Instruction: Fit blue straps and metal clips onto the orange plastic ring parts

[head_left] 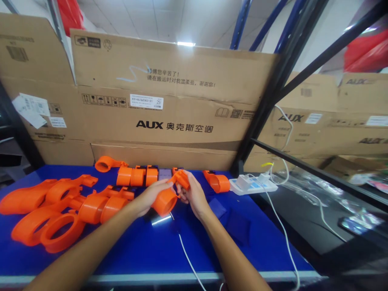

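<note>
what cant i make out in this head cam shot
All in the head view:
- Left hand: most of its fingers, hidden by the orange ring-shaped part.
- Bright-edged item below that part: its far side, covered by the part and hand.
- White cable: its near end, cut off by the bottom edge.
- White carton label: its finest print, too small and blurred.

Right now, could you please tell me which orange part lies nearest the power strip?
The orange part right of the right hand, beside the power strip; all others are farther left.
</note>
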`<state>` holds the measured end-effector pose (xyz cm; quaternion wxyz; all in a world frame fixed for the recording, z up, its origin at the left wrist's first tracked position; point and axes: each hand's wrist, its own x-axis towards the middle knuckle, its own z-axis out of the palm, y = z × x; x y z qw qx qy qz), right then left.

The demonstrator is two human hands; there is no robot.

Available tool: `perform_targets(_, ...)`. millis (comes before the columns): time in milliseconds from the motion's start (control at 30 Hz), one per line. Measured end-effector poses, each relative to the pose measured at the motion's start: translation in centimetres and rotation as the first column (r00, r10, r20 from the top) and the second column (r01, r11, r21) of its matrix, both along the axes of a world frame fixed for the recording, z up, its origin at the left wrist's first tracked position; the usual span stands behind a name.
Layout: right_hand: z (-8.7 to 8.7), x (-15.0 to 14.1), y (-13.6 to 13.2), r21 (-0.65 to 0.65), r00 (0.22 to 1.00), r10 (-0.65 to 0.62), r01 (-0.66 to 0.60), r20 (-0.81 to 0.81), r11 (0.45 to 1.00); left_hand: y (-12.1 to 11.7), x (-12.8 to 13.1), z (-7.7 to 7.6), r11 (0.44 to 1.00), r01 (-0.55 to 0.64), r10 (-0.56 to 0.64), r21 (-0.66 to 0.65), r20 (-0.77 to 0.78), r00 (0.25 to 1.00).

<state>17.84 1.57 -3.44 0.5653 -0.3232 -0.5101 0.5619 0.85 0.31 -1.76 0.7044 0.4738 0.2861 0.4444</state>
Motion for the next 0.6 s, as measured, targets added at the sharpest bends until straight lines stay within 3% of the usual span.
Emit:
perform_targets(100, -0.2, 0.3, 0.3, 0.044, 0.996, 0.033, -0.037, 0.085, 0.998, -0.5, -0.1, -0.4, 0.998, -0.028, 0.033, -0.062, 0.084, 0.996)
perform_targets(200, -0.3, 1.2, 0.2, 0.19, 0.943, -0.095, 0.035, 0.32, 0.981, -0.7, -0.5, -1.0, 0.975, -0.17, 0.19, -0.141, 0.145, 0.971)
perform_targets(233, -0.3, 1.5, 0.1, 0.269, 0.889, -0.161, 0.044, 0.429, 0.962, -0.7, -0.7, -1.3, 0.96, -0.221, 0.249, -0.173, 0.158, 0.955)
perform_targets(300, -0.4, 2.1, -0.2, 0.397, 0.736, -0.226, -0.063, 0.639, 0.916, -0.7, -1.1, -1.7, 0.931, -0.282, 0.326, -0.232, 0.179, 0.928)
perform_targets(400, -0.5, 2.4, -0.7, 0.398, 0.53, -0.178, -0.337, 0.829, 0.853, -0.6, -1.5, -2.1, 0.933, -0.253, 0.308, -0.256, 0.199, 0.93)
perform_targets(500, -0.6, 2.3, -0.8, 0.339, 0.418, -0.134, -0.468, 0.898, 0.816, -0.2, -1.7, -2.2, 0.955, -0.231, 0.264, -0.187, 0.176, 0.948)
perform_targets(600, -0.6, 2.2, -0.9, 0.304, 0.37, -0.114, -0.511, 0.922, 0.804, 0.4, -1.9, -2.5, 0.941, -0.305, 0.325, -0.147, 0.144, 0.935)
